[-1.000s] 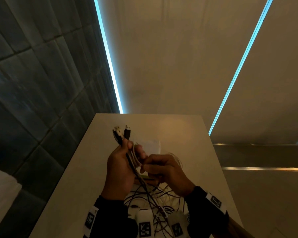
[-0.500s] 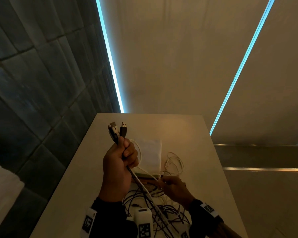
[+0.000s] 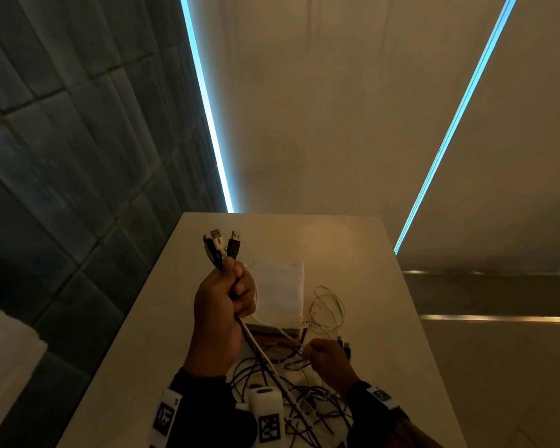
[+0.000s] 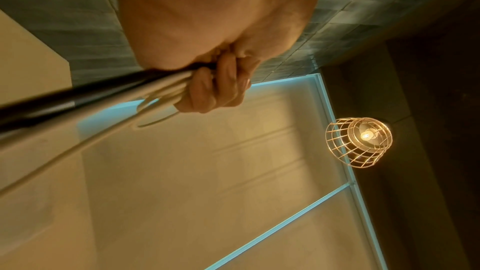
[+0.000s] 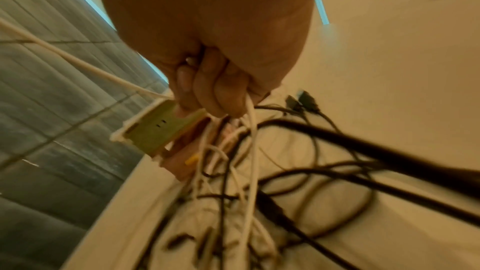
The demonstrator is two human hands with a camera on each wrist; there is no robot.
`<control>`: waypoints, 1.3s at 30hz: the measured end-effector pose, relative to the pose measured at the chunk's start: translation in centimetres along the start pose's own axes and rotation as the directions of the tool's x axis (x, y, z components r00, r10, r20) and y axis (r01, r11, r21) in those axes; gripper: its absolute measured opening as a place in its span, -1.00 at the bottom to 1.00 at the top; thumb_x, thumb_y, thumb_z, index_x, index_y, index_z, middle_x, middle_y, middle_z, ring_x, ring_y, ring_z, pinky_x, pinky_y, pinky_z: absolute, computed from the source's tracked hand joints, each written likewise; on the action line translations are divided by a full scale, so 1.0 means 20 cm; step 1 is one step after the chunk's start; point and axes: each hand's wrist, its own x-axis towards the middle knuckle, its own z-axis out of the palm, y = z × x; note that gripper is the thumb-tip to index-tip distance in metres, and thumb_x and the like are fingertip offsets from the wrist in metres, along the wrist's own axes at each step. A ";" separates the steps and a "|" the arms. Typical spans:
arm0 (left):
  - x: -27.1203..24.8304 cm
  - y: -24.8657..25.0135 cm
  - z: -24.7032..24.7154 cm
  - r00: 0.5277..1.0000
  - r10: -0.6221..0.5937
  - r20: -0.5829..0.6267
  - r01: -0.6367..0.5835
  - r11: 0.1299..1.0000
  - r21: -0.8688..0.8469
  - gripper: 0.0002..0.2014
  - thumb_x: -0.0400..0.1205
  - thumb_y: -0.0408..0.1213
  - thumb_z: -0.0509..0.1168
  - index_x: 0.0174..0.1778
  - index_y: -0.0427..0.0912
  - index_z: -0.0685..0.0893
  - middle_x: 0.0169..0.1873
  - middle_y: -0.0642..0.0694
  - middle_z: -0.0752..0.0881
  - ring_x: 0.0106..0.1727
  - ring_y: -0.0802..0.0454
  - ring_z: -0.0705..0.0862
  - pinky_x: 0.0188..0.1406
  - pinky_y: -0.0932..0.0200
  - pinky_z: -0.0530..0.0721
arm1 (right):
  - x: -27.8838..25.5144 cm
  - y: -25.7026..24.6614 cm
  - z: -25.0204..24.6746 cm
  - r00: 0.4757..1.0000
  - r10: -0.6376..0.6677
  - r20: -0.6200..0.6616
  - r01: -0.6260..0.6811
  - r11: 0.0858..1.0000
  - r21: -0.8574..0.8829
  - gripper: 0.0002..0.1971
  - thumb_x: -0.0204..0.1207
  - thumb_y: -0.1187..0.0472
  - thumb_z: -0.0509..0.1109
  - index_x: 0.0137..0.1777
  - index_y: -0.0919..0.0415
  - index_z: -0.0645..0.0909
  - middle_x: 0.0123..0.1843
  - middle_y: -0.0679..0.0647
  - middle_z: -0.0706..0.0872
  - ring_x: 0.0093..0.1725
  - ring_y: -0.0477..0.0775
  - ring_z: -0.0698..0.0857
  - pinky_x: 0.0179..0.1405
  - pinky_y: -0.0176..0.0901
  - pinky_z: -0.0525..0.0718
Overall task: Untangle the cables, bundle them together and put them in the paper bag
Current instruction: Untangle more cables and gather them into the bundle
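My left hand [image 3: 227, 295] is raised above the table and grips a bunch of black and white cables [image 3: 256, 345]; their USB plugs [image 3: 222, 245] stick up out of the fist. In the left wrist view the fingers [image 4: 215, 87] curl round the same cables [image 4: 103, 93]. My right hand [image 3: 325, 357] is low over the tangle of cables [image 3: 291, 396] on the table and pinches a white cable [image 5: 250, 122]. A white paper bag [image 3: 282, 292] lies flat beyond the hands. A loose white cable coil [image 3: 328, 307] lies to its right.
The long pale table [image 3: 353, 253] runs away from me, with a dark tiled wall [image 3: 62, 156] along its left side. A green and pink flat box [image 5: 161, 132] lies under the bag's near end. Two black plugs [image 5: 302, 101] lie by my right hand.
The hands have parted: my left hand stayed up with the bunch of plugs, while my right hand dropped from beside it down to the tangle on the table.
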 end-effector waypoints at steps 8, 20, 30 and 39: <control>0.01 -0.05 0.02 0.985 -0.054 -0.161 0.081 0.983 0.167 -0.67 0.80 -0.18 -0.01 -0.27 -0.16 0.42 -0.48 -0.17 0.73 -0.55 0.04 0.45 -0.49 0.16 0.34 | -0.19 -0.82 -0.12 0.939 -0.338 0.063 0.287 0.870 0.401 -0.80 0.60 0.31 0.31 -0.19 0.44 0.60 -0.56 0.03 0.39 -0.60 -0.02 0.21 -0.58 -0.23 0.13; -0.02 0.02 0.04 0.996 0.049 0.080 -0.033 0.981 -0.193 -0.66 0.75 -0.13 0.00 -0.34 -0.10 0.43 -0.44 -0.02 0.49 -0.56 0.13 0.30 -0.49 0.26 0.32 | -0.19 -0.56 -0.04 0.931 -0.254 0.263 0.150 0.922 0.358 -0.74 0.64 0.29 0.31 -0.32 0.25 0.56 -0.49 -0.01 0.44 -0.60 -0.20 0.37 -0.60 -0.41 0.34; -0.01 0.01 0.00 0.997 0.043 0.068 -0.032 0.989 -0.146 -0.68 0.74 -0.17 0.01 -0.34 -0.12 0.40 -0.54 0.07 0.28 -0.63 0.22 0.19 -0.63 0.32 0.24 | -0.08 -0.20 0.03 0.973 -0.167 0.157 0.146 0.980 0.137 -0.63 0.67 0.26 0.28 -0.42 0.07 0.59 -0.64 -0.16 0.43 -0.64 -0.24 0.35 -0.59 -0.39 0.33; -0.01 0.02 -0.05 0.999 -0.006 -0.033 0.002 0.994 -0.107 -0.66 0.77 -0.17 -0.01 -0.33 -0.14 0.41 -0.58 0.08 0.28 -0.65 0.22 0.18 -0.62 0.28 0.16 | -0.08 0.01 0.06 0.997 0.026 0.074 -0.027 1.000 0.005 -0.54 0.63 0.29 0.27 -0.55 0.06 0.52 -0.69 -0.16 0.47 -0.60 -0.24 0.40 -0.48 -0.38 0.38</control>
